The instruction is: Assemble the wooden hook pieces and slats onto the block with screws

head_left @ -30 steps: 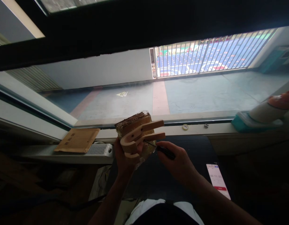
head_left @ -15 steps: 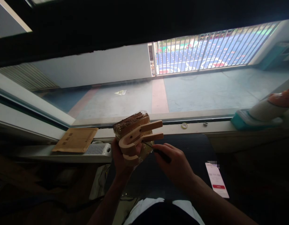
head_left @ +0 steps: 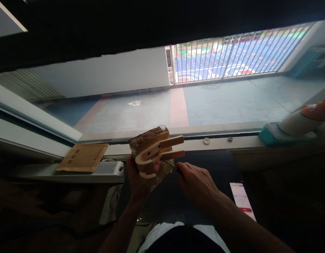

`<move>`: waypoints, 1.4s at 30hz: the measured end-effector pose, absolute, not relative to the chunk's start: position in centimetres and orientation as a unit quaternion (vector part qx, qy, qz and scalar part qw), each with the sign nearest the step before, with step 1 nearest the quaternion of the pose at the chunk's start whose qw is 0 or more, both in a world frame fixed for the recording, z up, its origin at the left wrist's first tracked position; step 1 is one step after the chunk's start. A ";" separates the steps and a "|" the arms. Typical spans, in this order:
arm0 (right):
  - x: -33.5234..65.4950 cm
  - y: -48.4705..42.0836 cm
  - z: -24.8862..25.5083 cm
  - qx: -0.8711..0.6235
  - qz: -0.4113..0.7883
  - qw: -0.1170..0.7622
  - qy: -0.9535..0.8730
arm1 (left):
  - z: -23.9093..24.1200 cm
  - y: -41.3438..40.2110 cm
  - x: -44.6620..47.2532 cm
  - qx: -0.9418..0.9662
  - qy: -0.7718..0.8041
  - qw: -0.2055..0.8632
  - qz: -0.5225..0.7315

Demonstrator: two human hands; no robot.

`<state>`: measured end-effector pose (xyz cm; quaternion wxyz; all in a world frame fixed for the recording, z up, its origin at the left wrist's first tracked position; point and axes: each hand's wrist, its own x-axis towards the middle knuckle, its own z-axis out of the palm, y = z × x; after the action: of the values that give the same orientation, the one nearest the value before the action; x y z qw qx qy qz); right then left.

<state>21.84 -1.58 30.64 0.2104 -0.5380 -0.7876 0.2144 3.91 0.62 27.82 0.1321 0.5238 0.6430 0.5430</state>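
Observation:
My left hand (head_left: 137, 181) is wrapped round a wooden piece with two curved prongs (head_left: 158, 153) and holds it up before the window. A brown block in clear wrapping (head_left: 148, 137) sits behind the prongs in the same grip. My right hand (head_left: 196, 182) is closed on a thin dark tool (head_left: 170, 164). Its metal tip touches the underside of the lower prong.
A dark ribbed mat (head_left: 215, 165) lies below my hands, with a lit phone (head_left: 243, 201) at its right. A brown padded envelope (head_left: 82, 157) rests on a vent at the left. On the sill are a tape roll (head_left: 206, 141), a teal box (head_left: 273, 135) and a white bottle (head_left: 297, 123).
My right hand turned so its back hides the tool's handle, while the tip stays at the lower prong. The view shifted slightly; my left hand kept its hold.

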 end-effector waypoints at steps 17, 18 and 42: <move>43.3 -9.2 4.8 -0.720 0.207 -0.020 -0.662 | 26.5 -0.5 4.5 0.502 0.716 0.168 0.454; 43.2 -9.1 4.6 -0.715 0.210 -0.026 -0.666 | 26.5 -0.6 4.7 0.504 0.718 0.169 0.450; 44.5 -14.7 2.5 -0.710 0.165 0.024 -0.684 | 26.0 -0.3 7.3 0.528 0.736 0.164 0.390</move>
<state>44.47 -14.70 2.50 0.0236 -0.7101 -0.6841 0.1647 7.29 -0.29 25.96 0.1636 0.5278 0.7364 0.3904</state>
